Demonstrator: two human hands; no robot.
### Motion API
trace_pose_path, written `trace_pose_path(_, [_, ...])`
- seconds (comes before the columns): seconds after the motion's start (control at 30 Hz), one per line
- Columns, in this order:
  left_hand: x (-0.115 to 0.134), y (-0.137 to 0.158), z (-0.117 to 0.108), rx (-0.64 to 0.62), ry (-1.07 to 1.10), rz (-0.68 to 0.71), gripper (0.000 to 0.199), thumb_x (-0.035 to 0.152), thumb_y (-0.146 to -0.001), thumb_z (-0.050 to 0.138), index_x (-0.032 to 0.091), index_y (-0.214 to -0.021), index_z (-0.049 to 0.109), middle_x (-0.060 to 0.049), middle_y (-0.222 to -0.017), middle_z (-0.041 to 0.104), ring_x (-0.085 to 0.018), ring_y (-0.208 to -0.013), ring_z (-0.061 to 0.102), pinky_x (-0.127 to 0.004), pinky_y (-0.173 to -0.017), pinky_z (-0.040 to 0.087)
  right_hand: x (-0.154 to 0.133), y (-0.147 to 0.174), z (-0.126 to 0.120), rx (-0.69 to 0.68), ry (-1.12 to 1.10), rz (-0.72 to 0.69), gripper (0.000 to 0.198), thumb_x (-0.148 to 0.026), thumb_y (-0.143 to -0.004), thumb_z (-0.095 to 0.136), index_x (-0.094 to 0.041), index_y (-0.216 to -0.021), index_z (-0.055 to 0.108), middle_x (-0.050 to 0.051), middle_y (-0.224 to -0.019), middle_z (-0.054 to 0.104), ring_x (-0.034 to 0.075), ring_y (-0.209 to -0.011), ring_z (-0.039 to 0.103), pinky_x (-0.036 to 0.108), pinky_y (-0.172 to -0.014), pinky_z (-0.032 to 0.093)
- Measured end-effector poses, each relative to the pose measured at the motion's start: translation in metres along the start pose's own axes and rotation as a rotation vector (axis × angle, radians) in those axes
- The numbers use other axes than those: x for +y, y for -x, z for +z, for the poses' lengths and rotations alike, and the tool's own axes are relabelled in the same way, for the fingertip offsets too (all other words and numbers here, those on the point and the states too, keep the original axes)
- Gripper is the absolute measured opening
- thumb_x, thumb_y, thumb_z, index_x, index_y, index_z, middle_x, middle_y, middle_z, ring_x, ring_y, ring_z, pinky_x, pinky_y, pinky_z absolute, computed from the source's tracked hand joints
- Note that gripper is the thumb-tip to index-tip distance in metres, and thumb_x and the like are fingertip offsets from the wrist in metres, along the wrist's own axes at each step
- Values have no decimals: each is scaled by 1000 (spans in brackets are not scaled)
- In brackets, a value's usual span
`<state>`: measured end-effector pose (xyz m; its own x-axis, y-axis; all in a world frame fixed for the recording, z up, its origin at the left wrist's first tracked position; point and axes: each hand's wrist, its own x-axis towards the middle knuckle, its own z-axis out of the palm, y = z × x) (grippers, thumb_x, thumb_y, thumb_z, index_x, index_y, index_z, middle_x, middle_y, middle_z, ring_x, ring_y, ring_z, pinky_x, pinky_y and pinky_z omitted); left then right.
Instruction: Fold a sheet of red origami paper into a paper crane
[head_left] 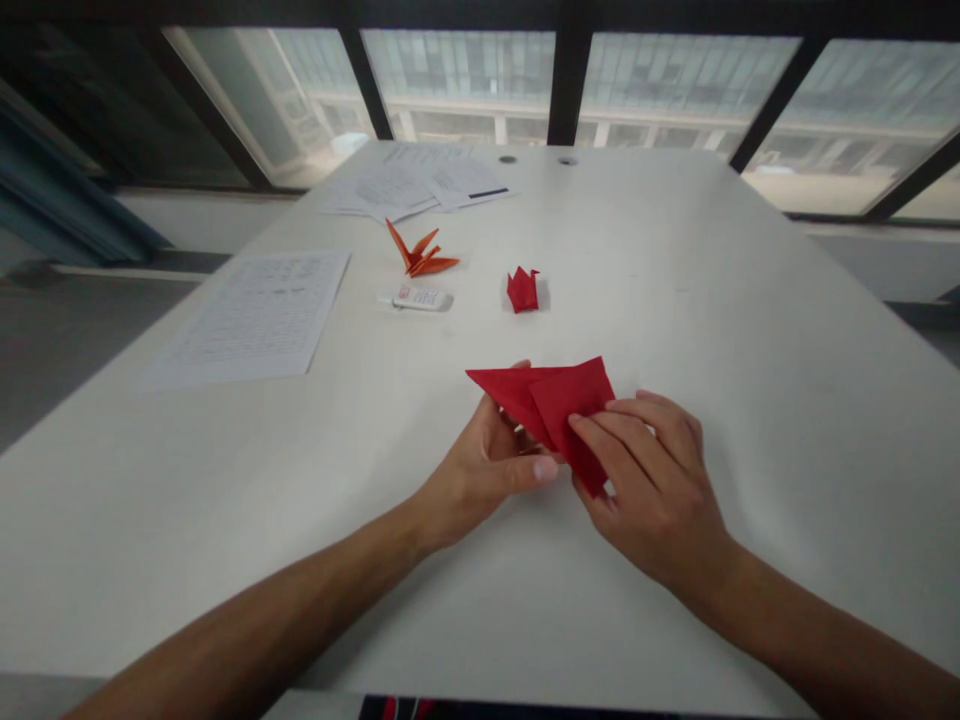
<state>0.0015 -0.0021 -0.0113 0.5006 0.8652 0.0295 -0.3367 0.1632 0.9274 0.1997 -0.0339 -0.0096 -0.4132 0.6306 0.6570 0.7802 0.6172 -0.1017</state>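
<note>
Paper (pixel 559 395), red and folded in layers, occupies the centre of the head view, one sharp tip pointing left and a broad flap at its right. It lies tilted between both hands, over the bench (pixel 787 420). Nearer the top of the frame we note a small red crane (pixel 523 290), an orange crane (pixel 421 262) and a white object with printed markings (pixel 420 298).

Faults we judge possible: the flap may slip out of line if the fingers press before its edges match, leaving a crooked crease; the layers may spring apart if the grip at the lower right loosens; the sheet may tear near a fold if the hands pull against each other.

Hand condition: the right hand (pixel 660 470) is closed on the paper, fingers over the flap and thumb below, near its lower corner. The left hand (pixel 487 460) is partly open, with fingers behind the paper and thumb along the lower edge; we cannot tell whether it pinches or merely supports.
</note>
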Motion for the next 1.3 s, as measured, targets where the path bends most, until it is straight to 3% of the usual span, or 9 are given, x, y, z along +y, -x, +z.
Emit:
trace_pose_path(0.17, [-5, -9, -14, 320, -183, -121, 76, 32, -92, 69, 20, -155, 28, -15, -130, 68, -25, -117, 70, -46, -103, 57, -3, 6, 1, -148, -64, -113, 45, -12, -90, 65, -13, -134, 63, 16, -113, 76, 35, -117, 65, 62, -109, 53])
trace_pose_path(0.27, [-4, -14, -30, 320, -459, -159, 93, 24, -87, 73, 20, -162, 17, -11, -113, 74, -25, -102, 75, -47, -95, 61, -6, 11, -5, -185, -306, -95, 47, -19, -91, 68, -17, -137, 60, 15, -120, 74, 33, -116, 68, 57, -105, 58])
trace_pose_path(0.37, [0, -14, -41, 299, -702, -65, 105, 19, -83, 74, 28, -164, 8, -15, -133, 67, -23, -94, 76, -41, -83, 65, -7, 13, -12, -95, -603, 157, 42, -13, -91, 69, -26, -130, 63, 8, -111, 75, 26, -105, 72, 47, -94, 64])
trace_pose_path(0.5, [0, -12, -42, 341, -1116, 156, 114, 15, -80, 76, 36, -165, 3, -17, -164, 34, -30, -128, 61, -45, -92, 62, -2, 10, -14, 0, -1048, 586, 37, -10, -93, 67, -30, -124, 61, 2, -101, 71, 19, -92, 73, 39, -87, 67])
trace_pose_path(0.63, [0, -11, -39, 338, -1415, 231, 112, 20, -80, 82, 28, -164, 9, -18, -165, 27, -37, -151, 34, -57, -115, 46, 0, 8, -13, 57, -1210, 632, 41, -7, -93, 67, -31, -125, 59, 2, -114, 69, 17, -95, 73, 44, -98, 64])
trace_pose_path(0.73, [1, -11, -40, 351, -1522, 268, 106, 23, -79, 84, 24, -162, 18, -19, -159, 35, -40, -146, 37, -63, -118, 39, -1, 8, -13, 63, -1213, 626, 43, -6, -93, 67, -32, -126, 59, 2, -114, 69, 16, -94, 73, 45, -99, 64])
trace_pose_path(0.97, [3, -11, -40, 47, -1482, 250, 46, 15, -94, 66, 24, -136, 52, -7, -122, 66, -27, -117, 58, -48, -105, 50, -2, 8, -12, 57, -1224, 643, 41, -7, -91, 71, -31, -122, 60, 1, -105, 70, 15, -93, 73, 41, -98, 64])
trace_pose_path(1.1, [2, -10, -40, -51, -1405, 179, 43, 15, -96, 63, 23, -137, 50, -3, -113, 71, -23, -111, 62, -43, -102, 49, -1, 8, -8, 73, -1232, 673, 40, -5, -90, 71, -29, -120, 60, -1, -103, 68, 13, -90, 72, 38, -102, 62])
trace_pose_path(1.3, [19, -9, -47, -204, -1367, 141, 47, 21, -94, 67, 24, -138, 50, -5, -125, 70, -23, -118, 63, -43, -106, 47, 11, 13, -1, -13, -1060, 683, 35, -14, -94, 68, -29, -125, 60, 2, -107, 70, 16, -96, 73, 33, -90, 64])
